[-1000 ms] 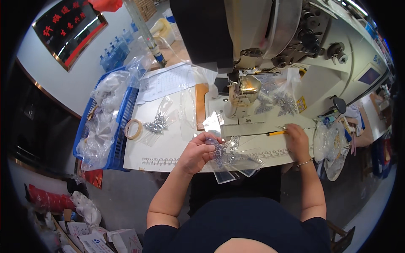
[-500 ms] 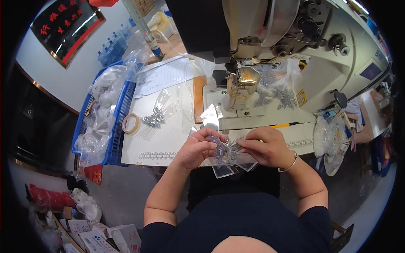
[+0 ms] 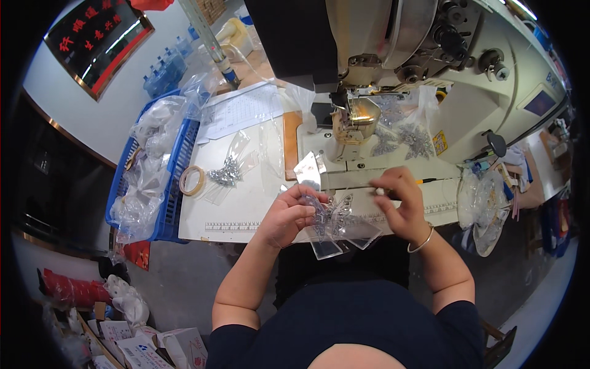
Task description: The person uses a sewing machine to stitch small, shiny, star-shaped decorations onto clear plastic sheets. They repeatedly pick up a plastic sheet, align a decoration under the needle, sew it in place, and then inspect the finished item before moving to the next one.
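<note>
We're holding silvery beaded piece (image 3: 335, 218) in left hand (image 3: 287, 215) over white table (image 3: 239, 209), near edge; right hand (image 3: 399, 200) hovering just right; blue basket (image 3: 176, 184) standing left, sewing machine (image 3: 470, 117) far.

A dark wall sign (image 3: 98, 47) bears red characters (image 3: 77, 29), a tabletop ruler (image 3: 232, 227) graduations.

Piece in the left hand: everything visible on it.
The clear piece has a glittering, silvery, beaded-looking middle and plastic-looking panels spreading from it. The left hand pinches its left side; the right hand looks apart from it. Lower panels reach past the front edge of the table; a shiny panel above seems attached.
</note>
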`<state>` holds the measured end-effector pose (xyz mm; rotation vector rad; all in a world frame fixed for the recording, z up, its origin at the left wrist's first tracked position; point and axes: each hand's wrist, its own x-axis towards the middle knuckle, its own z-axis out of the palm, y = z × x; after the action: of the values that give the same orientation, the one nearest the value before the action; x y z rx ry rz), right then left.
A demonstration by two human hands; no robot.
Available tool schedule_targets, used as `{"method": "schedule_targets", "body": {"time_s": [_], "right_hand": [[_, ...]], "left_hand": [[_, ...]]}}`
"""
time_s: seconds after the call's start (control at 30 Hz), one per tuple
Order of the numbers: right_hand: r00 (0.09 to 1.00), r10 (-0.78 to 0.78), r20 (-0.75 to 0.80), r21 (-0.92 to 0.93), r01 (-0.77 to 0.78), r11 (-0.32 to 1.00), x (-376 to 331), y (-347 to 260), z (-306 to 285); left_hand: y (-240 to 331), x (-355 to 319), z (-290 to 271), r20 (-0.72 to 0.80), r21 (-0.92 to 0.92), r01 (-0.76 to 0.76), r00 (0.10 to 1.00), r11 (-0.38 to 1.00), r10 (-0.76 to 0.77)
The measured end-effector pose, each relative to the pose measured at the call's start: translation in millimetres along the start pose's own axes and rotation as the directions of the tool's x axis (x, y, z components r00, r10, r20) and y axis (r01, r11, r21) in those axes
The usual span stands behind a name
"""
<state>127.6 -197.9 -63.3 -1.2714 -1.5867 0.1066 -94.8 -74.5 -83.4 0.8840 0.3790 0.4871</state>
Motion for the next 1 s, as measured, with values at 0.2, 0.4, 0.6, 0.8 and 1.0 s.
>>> {"method": "schedule_targets", "body": {"time_s": [0.2,0.4,0.6,0.8,1.0], "right_hand": [[0.719,0.619,0.317,0.809,-0.545,0.218,-20.1,0.9,17.4],[0.719,0.619,0.316,0.848,-0.506,0.155,-11.3,-0.2,20.5],[0.806,0.298,-0.511,0.121,-0.275,0.954,-18.3,10.9,-13.6],[0.993,-0.070,0.093,-0.410,0.103,0.906,-22.7,-36.2,2.0],[0.985,0.025,0.171,-0.463,0.058,0.884,-18.7,-50.6,5.5]], "left_hand": [[8.1,-4.6,29.7,0.587,0.751,-0.656,0.603,-0.083,0.541],[-5.3,-2.9,33.9,0.800,0.598,-0.632,0.510,-0.492,0.316],[-7.5,-2.6,20.2,0.843,0.536,-0.666,0.446,-0.518,0.300],[-11.9,-4.7,18.9,0.893,0.451,-0.718,0.360,-0.531,0.271],[-6.0,-3.8,21.0,0.912,0.410,-0.725,0.339,-0.553,0.231]]}}
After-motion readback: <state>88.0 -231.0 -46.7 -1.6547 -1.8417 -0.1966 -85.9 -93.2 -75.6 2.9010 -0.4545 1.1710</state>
